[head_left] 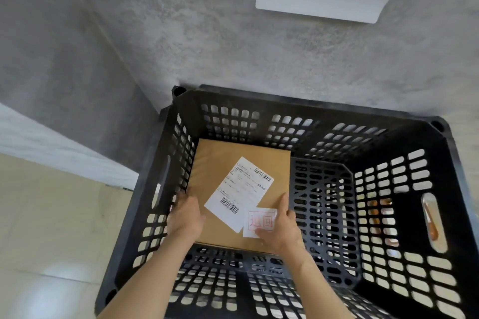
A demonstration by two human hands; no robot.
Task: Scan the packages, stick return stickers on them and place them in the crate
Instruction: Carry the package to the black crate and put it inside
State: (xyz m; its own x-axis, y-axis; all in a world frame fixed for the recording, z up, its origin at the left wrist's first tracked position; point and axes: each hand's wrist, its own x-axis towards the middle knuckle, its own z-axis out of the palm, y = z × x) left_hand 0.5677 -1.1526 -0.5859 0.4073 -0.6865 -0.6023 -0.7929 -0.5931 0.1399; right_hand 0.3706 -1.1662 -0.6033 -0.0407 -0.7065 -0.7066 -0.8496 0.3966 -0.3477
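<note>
left hand [185,217] and right hand [281,228] clasp opposite side edges of the box [220,155], flat, stiff and probably light, down in the crate's [311,101] far left corner, sticker [261,220] on top.

Two slender bare forearms [160,267] ending in bare left hand [184,217] and bare right hand [282,228]

Matt cardboard package [228,163], black plastic crate [404,215]

Grey textured wall [207,33], handwritten white paper sign [324,0], beige tiled floor [51,228]
</note>
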